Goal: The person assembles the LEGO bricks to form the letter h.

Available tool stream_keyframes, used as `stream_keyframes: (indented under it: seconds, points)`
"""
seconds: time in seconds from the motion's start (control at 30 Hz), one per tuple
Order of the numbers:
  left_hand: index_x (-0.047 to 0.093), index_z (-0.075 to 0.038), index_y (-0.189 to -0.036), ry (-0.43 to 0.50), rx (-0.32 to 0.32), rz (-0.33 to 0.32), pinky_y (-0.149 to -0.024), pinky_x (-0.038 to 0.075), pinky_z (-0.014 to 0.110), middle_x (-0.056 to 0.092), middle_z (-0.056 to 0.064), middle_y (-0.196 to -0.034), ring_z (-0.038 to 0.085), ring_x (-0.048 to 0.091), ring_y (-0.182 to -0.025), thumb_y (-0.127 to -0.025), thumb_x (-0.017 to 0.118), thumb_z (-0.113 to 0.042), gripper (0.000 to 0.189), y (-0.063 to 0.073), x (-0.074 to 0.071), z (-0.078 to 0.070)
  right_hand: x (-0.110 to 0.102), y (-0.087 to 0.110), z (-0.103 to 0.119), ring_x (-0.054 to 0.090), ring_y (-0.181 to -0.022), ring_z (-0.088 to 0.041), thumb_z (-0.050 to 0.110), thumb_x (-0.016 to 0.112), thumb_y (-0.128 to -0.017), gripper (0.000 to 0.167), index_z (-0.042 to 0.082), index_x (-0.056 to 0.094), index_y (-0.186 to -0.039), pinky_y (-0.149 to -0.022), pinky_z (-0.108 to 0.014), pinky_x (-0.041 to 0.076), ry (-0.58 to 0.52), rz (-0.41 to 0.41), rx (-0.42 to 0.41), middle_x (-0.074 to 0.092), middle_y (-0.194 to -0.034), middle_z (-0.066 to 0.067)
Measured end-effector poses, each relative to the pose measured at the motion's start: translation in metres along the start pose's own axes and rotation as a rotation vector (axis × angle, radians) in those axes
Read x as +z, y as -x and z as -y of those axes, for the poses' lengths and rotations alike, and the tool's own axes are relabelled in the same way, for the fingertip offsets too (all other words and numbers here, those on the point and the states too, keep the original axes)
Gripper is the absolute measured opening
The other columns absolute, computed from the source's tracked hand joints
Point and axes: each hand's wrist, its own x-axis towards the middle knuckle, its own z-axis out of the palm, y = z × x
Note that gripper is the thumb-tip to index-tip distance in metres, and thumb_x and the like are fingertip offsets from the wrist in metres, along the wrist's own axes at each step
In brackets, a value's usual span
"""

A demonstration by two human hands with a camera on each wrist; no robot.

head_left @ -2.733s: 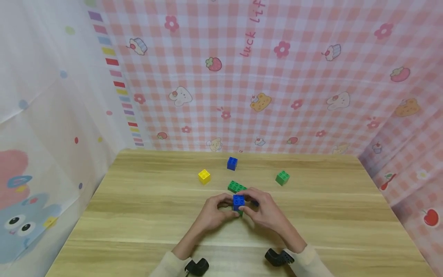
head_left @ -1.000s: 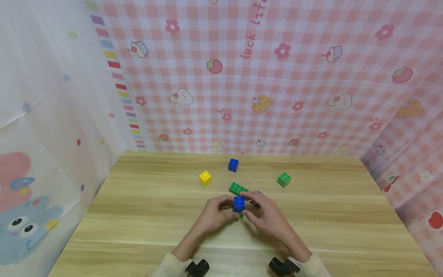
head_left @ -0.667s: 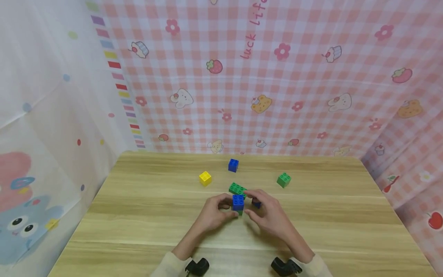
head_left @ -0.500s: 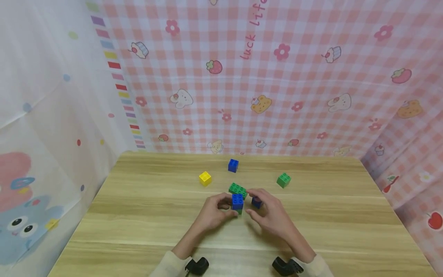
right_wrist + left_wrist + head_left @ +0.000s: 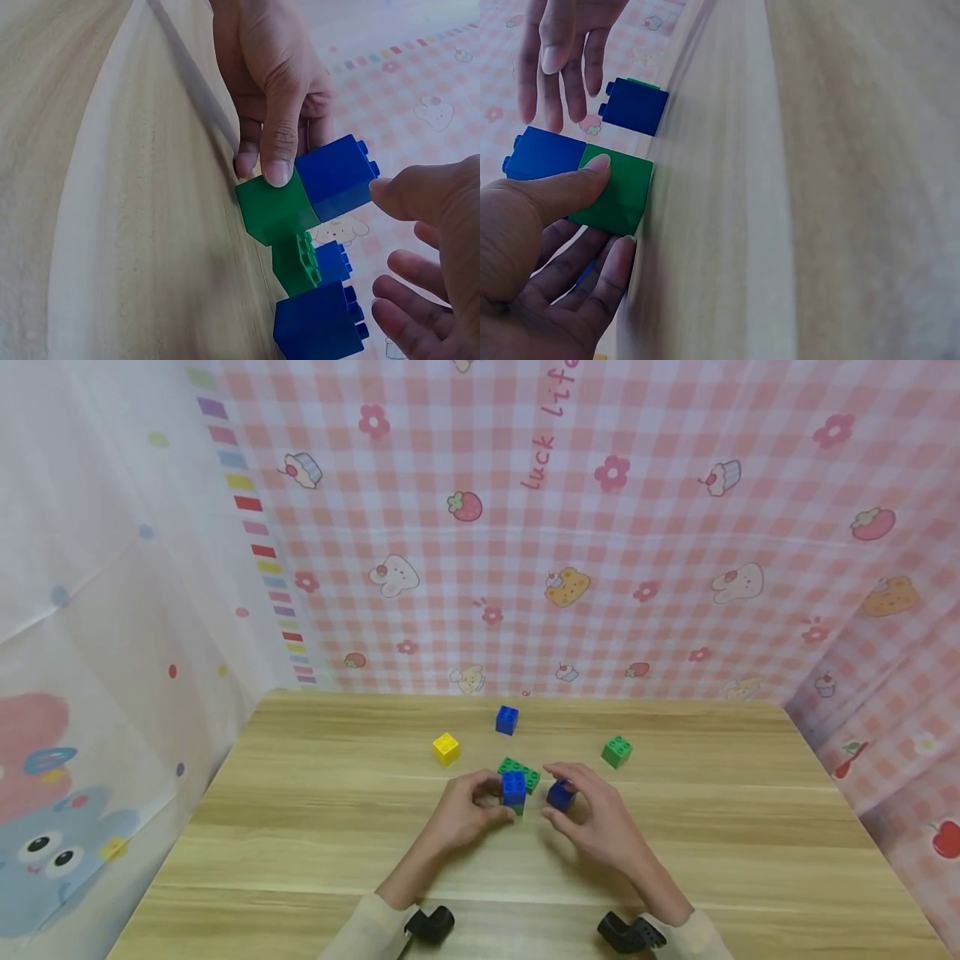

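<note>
Seven toy blocks are on the counter [image 5: 315,835] or in hand: three blue, three green and one yellow. Two of them form an upright stack, a blue block [image 5: 513,787] on a green block [image 5: 619,191]. The left hand [image 5: 467,810] pinches this stack, its thumb and fingers on the green lower half. The right hand [image 5: 602,822] has its fingers spread and loosely curved, gripping nothing, next to a second blue block [image 5: 558,795]. Just behind the stack lies one long green block [image 5: 527,774]. Farther back sit three single blocks, well apart: one yellow block [image 5: 446,749] to the left, the third blue block [image 5: 506,720] in the middle, one small green block [image 5: 617,752] to the right. Two black wrist mounts [image 5: 432,926] show at the pale sleeves [image 5: 369,931].
</note>
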Motion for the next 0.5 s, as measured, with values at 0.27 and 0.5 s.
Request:
stream_keyframes:
  seconds: [0.27,0.5]
  points:
    - [0.069,-0.010,-0.121,-0.029,0.002,0.007,-0.083,0.060,0.027,0.073,0.009,-0.114,0.023,0.068,-0.102,-0.081,0.089,-0.019,0.046,-0.002,-0.010,-0.003,-0.003,-0.001,-0.006,0.065,-0.119,-0.028,0.015,0.084,-0.086,0.059,0.011,0.060,-0.139,-0.094,-0.046,0.061,-0.029,0.000,0.054,0.065,-0.135,-0.008]
    - [0.065,-0.008,-0.130,-0.012,0.010,-0.026,-0.094,0.060,0.040,0.070,0.013,-0.126,0.028,0.066,-0.112,-0.084,0.086,-0.014,0.051,-0.002,-0.026,-0.008,-0.005,0.000,-0.013,0.065,-0.120,-0.032,0.014,0.084,-0.086,0.060,0.010,0.059,-0.139,-0.095,-0.047,0.060,-0.074,-0.012,0.081,0.063,-0.137,-0.010]
